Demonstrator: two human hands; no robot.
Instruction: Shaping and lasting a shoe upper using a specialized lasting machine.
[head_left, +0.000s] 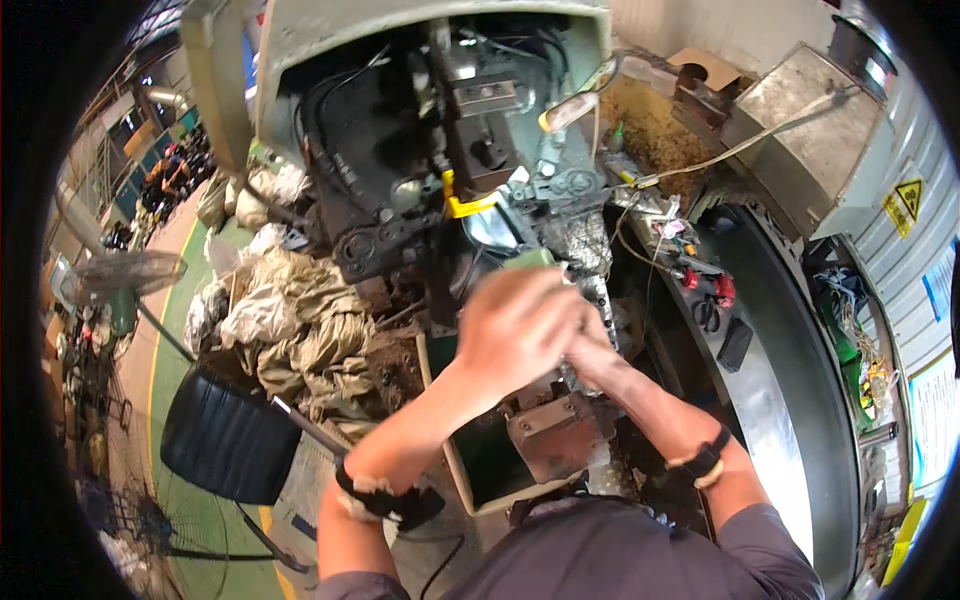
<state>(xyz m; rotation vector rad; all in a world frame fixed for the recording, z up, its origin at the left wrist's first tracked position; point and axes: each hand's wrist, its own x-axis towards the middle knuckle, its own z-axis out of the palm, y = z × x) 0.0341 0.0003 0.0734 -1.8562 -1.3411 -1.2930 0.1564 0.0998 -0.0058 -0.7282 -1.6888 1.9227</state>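
Note:
My left hand [515, 320] is raised in front of a large dark press machine [440, 130] and is blurred; a small pale green piece [530, 259] shows at its fingertips. My right hand [592, 345] sits right behind it, pressed against the left one and mostly hidden. Whether either hand grips the green piece cannot be made out. Below the hands lies a rusty metal block [555, 435] on the machine bed. Both wrists wear dark bands.
A dark padded chair [225, 435] stands at the lower left, with heaped sacks [300, 310] beside it. A big curved flywheel guard [790, 380] runs along the right, with red-handled tools [710, 290] and a grey cabinet [800, 140] nearby. A floor fan [125, 275] stands far left.

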